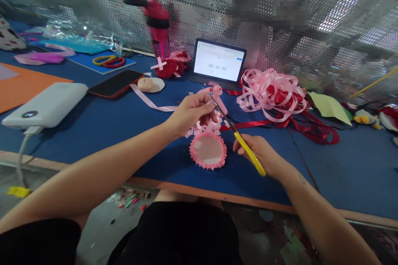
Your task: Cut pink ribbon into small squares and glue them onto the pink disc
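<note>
Both arms (124,155) reach forward. The left hand (195,112) is farther out, its thumb close to its bent fingers. The right hand (263,152) is closer in, with curled fingers.

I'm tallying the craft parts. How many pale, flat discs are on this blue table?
2: a ruffle-edged disc on the near side of the left hand, and a plain disc partly under the beige case beside the phone. Others may be hidden under the ribbon pile.
</note>
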Demonstrator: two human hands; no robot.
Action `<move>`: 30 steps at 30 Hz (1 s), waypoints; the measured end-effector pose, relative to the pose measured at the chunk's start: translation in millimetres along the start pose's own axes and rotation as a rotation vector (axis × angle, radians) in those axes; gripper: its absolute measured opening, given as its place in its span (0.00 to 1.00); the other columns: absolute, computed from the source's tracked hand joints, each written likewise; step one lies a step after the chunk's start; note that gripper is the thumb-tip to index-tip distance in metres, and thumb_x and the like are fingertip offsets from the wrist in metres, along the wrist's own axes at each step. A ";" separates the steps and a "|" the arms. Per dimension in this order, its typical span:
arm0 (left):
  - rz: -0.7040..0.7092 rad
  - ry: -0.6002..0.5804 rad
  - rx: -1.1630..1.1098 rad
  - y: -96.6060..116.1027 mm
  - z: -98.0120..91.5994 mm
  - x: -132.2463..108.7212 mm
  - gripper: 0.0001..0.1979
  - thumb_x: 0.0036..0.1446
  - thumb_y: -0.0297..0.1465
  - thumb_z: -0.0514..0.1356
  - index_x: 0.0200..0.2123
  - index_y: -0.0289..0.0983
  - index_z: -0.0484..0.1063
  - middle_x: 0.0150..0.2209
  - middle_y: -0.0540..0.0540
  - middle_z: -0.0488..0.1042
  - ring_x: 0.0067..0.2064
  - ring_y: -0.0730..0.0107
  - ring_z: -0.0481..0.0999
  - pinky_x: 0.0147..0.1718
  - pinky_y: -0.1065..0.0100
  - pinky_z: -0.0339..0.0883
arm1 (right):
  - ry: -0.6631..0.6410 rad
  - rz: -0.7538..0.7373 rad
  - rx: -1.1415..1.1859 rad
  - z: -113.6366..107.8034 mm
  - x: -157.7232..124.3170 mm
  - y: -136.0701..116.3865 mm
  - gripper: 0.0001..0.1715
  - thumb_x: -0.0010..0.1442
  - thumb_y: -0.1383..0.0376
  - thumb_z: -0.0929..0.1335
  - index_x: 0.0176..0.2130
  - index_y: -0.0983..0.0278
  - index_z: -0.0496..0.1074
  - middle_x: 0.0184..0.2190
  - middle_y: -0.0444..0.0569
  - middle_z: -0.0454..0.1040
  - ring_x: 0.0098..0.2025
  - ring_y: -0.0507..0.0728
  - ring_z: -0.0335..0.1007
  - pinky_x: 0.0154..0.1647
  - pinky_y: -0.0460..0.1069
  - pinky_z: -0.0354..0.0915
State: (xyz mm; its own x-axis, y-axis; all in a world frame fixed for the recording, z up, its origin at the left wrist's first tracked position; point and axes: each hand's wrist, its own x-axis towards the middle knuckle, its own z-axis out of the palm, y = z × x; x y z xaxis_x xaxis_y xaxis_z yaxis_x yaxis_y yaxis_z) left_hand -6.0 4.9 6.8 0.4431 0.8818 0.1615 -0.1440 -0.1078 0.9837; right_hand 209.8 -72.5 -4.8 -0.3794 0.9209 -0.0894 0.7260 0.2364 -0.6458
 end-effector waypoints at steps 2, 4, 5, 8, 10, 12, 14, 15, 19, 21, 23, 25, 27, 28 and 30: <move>0.024 0.025 0.015 -0.5 0.0 0.4 0.08 0.60 0.28 0.55 0.28 0.36 0.62 0.19 0.51 0.71 0.15 0.84 0.60 0.13 0.79 0.50 | 0.011 -0.018 0.011 0.7 -0.5 0.9 0.23 0.60 0.47 0.61 0.34 0.64 0.68 0.20 0.41 0.63 0.20 0.50 0.58 0.22 0.44 0.55; 0.057 0.075 0.023 -0.4 0.5 1.1 0.07 0.61 0.29 0.53 0.29 0.37 0.61 0.16 0.55 0.65 0.15 0.85 0.56 0.13 0.79 0.45 | 0.040 -0.024 0.019 1.4 -1.3 1.6 0.24 0.60 0.46 0.59 0.36 0.63 0.67 0.19 0.40 0.60 0.17 0.49 0.55 0.20 0.44 0.54; 0.069 0.104 0.021 -0.1 0.8 1.4 0.06 0.62 0.29 0.53 0.30 0.37 0.61 0.15 0.56 0.62 0.15 0.85 0.54 0.14 0.79 0.44 | 0.058 -0.025 0.019 1.6 -1.6 1.9 0.25 0.61 0.45 0.58 0.36 0.63 0.67 0.18 0.40 0.59 0.17 0.48 0.54 0.19 0.44 0.53; 0.068 0.176 -0.022 1.4 1.7 1.7 0.05 0.62 0.28 0.50 0.33 0.37 0.62 0.16 0.57 0.58 0.16 0.84 0.52 0.15 0.78 0.44 | 0.092 -0.018 0.017 1.7 -2.6 2.2 0.28 0.61 0.44 0.56 0.35 0.63 0.67 0.18 0.39 0.57 0.16 0.49 0.53 0.19 0.45 0.53; 0.054 0.207 -0.066 2.7 2.0 1.2 0.03 0.61 0.25 0.50 0.35 0.36 0.62 0.16 0.57 0.58 0.16 0.84 0.53 0.16 0.78 0.44 | 0.089 -0.018 0.020 1.6 -3.0 1.9 0.29 0.61 0.43 0.56 0.35 0.63 0.67 0.18 0.39 0.57 0.16 0.49 0.54 0.20 0.45 0.54; 0.050 0.231 -0.105 3.9 2.2 0.4 0.05 0.57 0.21 0.50 0.35 0.35 0.62 0.16 0.56 0.59 0.16 0.83 0.54 0.17 0.77 0.44 | 0.079 -0.019 0.018 1.6 -3.2 1.6 0.29 0.61 0.42 0.56 0.36 0.63 0.67 0.18 0.39 0.57 0.17 0.49 0.54 0.20 0.45 0.54; 0.054 0.235 -0.122 4.8 2.7 -0.2 0.07 0.55 0.20 0.50 0.36 0.35 0.62 0.16 0.56 0.62 0.17 0.83 0.56 0.17 0.77 0.46 | 0.070 -0.018 0.012 1.5 -3.1 1.6 0.29 0.61 0.42 0.56 0.38 0.64 0.67 0.18 0.39 0.58 0.16 0.49 0.54 0.20 0.45 0.54; 0.056 0.228 -0.123 4.9 3.1 -0.3 0.07 0.55 0.20 0.50 0.36 0.35 0.62 0.17 0.55 0.65 0.17 0.83 0.57 0.17 0.77 0.47 | 0.066 -0.018 0.007 1.3 -2.9 1.8 0.29 0.61 0.42 0.56 0.38 0.64 0.67 0.18 0.39 0.58 0.17 0.49 0.54 0.20 0.45 0.54; 0.029 0.154 -0.102 3.7 4.5 0.3 0.03 0.57 0.24 0.53 0.34 0.35 0.60 0.24 0.49 0.74 0.21 0.81 0.66 0.21 0.76 0.57 | 0.043 -0.045 -0.031 -0.5 -2.4 3.1 0.30 0.60 0.42 0.57 0.40 0.64 0.68 0.20 0.41 0.62 0.18 0.50 0.57 0.21 0.45 0.54; 0.020 0.138 -0.078 2.7 4.3 0.7 0.05 0.58 0.26 0.55 0.31 0.35 0.59 0.25 0.47 0.76 0.23 0.79 0.71 0.23 0.75 0.61 | 0.030 -0.057 -0.061 -1.8 -2.4 3.5 0.30 0.60 0.43 0.57 0.41 0.64 0.68 0.21 0.42 0.64 0.19 0.50 0.59 0.22 0.45 0.55; 0.009 0.140 -0.039 2.1 3.4 0.8 0.08 0.58 0.28 0.56 0.28 0.36 0.59 0.25 0.47 0.76 0.22 0.79 0.71 0.21 0.76 0.60 | 0.019 -0.062 -0.096 -3.2 -2.6 3.1 0.30 0.61 0.43 0.56 0.42 0.64 0.68 0.22 0.43 0.65 0.20 0.51 0.59 0.23 0.45 0.54; 0.002 0.143 0.003 1.8 2.4 0.8 0.10 0.57 0.29 0.58 0.26 0.36 0.60 0.21 0.49 0.74 0.18 0.81 0.66 0.17 0.77 0.54 | 0.018 -0.071 -0.133 -4.3 -2.9 1.9 0.31 0.61 0.43 0.56 0.42 0.64 0.68 0.23 0.44 0.66 0.22 0.51 0.60 0.24 0.46 0.54; 0.003 0.148 0.020 1.8 1.9 0.7 0.10 0.58 0.28 0.57 0.25 0.35 0.61 0.15 0.53 0.67 0.14 0.84 0.57 0.14 0.77 0.45 | 0.036 -0.079 -0.164 -5.1 -3.2 0.1 0.32 0.60 0.42 0.55 0.43 0.64 0.68 0.25 0.46 0.68 0.24 0.53 0.62 0.26 0.47 0.55; 0.011 0.157 0.016 1.9 1.9 0.6 0.09 0.59 0.28 0.56 0.26 0.35 0.61 0.13 0.55 0.63 0.14 0.85 0.53 0.14 0.77 0.42 | 0.042 -0.078 -0.175 -5.4 -3.3 -0.8 0.33 0.60 0.42 0.54 0.43 0.64 0.68 0.26 0.46 0.68 0.25 0.54 0.63 0.27 0.47 0.56; 0.029 0.173 -0.017 2.4 2.5 0.3 0.09 0.60 0.27 0.54 0.26 0.35 0.62 0.12 0.58 0.56 0.14 0.85 0.50 0.14 0.77 0.40 | 0.046 -0.065 -0.195 -5.7 -3.3 -2.2 0.33 0.60 0.42 0.54 0.43 0.64 0.68 0.27 0.47 0.69 0.27 0.55 0.64 0.29 0.48 0.56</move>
State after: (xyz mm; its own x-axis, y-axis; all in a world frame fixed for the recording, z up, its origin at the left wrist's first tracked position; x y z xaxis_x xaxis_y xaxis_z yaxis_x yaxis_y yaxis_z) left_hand -4.0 3.8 9.5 0.2804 0.9444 0.1719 -0.1701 -0.1274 0.9772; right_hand 212.7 -74.3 1.3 -0.4058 0.9138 -0.0151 0.7998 0.3470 -0.4897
